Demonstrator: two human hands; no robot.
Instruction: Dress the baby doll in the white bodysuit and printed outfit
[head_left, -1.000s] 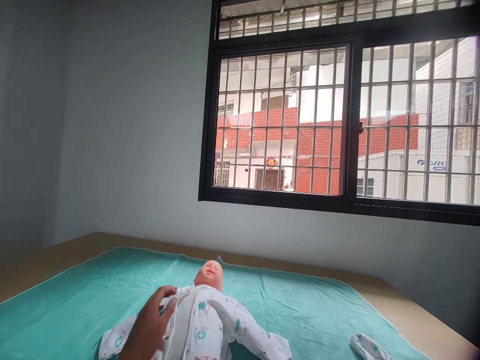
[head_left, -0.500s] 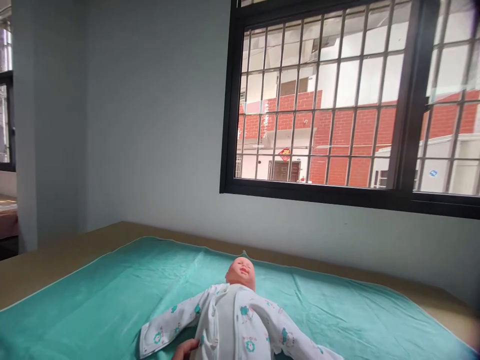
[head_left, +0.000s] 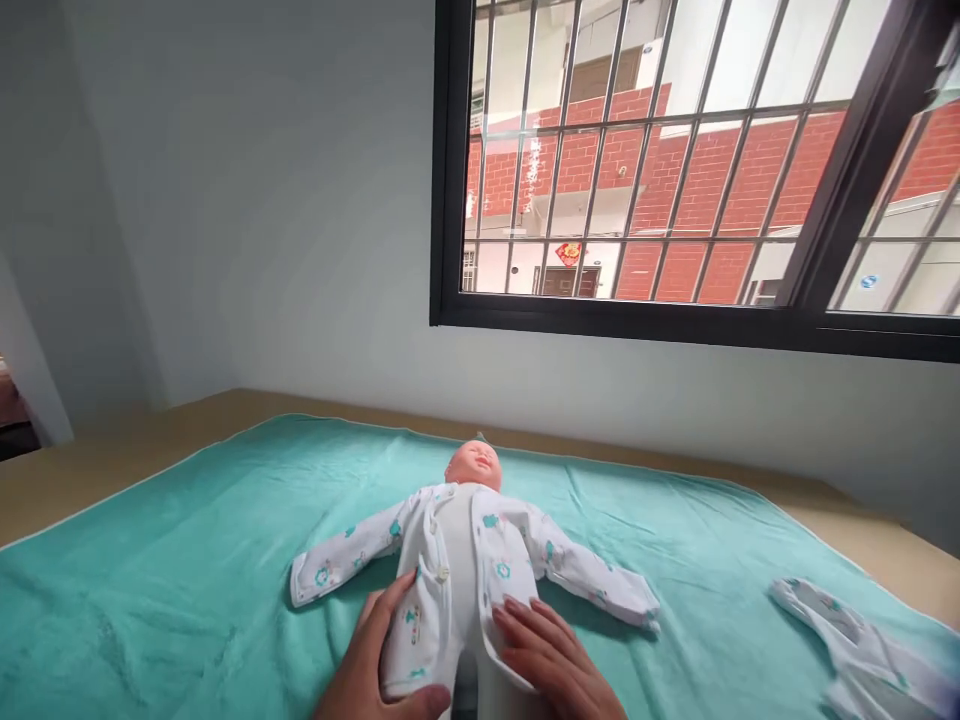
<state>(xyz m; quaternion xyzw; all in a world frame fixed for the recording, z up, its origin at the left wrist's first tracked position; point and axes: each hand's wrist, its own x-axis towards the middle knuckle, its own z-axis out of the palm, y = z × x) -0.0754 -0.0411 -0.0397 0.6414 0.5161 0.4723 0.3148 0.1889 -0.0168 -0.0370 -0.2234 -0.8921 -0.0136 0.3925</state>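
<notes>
A baby doll (head_left: 474,466) lies on its back, face up, on a green cloth. It wears a white baby shirt (head_left: 502,575) with green print, its front hanging apart over the pale torso and both sleeves spread outward. At the shirt's left front panel is my left hand (head_left: 364,665), thumb near the hem and fingers up along the side, spread apart. My right hand (head_left: 559,660) lies flat on the opposite panel, fingers stretched out. The doll's lower body runs out of view at the bottom; a dark patch shows between its legs.
The green cloth (head_left: 202,560) covers much of a tan padded surface (head_left: 45,490). A white printed baby garment (head_left: 862,640) lies at the right. Behind stand a grey wall (head_left: 300,200) and a barred window with a dark frame (head_left: 600,318).
The view has tilted down and the doll appears higher. Both hands now rest on the shirt front; earlier only part of the left showed. The garment at right has come into view.
</notes>
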